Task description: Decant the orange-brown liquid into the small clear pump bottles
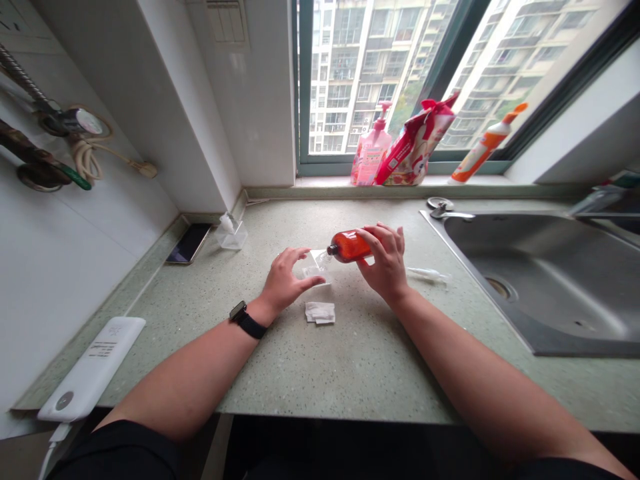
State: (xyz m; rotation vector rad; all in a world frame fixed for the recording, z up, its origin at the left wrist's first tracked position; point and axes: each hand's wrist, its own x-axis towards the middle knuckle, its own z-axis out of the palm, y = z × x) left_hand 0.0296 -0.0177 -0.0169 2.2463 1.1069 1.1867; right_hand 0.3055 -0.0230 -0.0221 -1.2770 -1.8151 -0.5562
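An amber bottle (353,246) with a dark neck is tipped on its side, its mouth pointing left. My right hand (387,263) grips it around the base end. Below the mouth stands a small clear plastic box (316,267); something clear shows between the two, perhaps liquid, too faint to be sure. My left hand (285,280) has its thumb and fingers curved around the box, steadying it from the left. A folded white tissue (320,313) lies on the counter just in front of the box.
On the counter (280,373) lie a phone (189,243), another clear box (231,235), a power bank (93,368) and a clear-wrapped item (429,275). A steel sink (540,267) is at right. A pump bottle (371,157), red bag (417,147) and orange-white bottle (483,150) line the windowsill.
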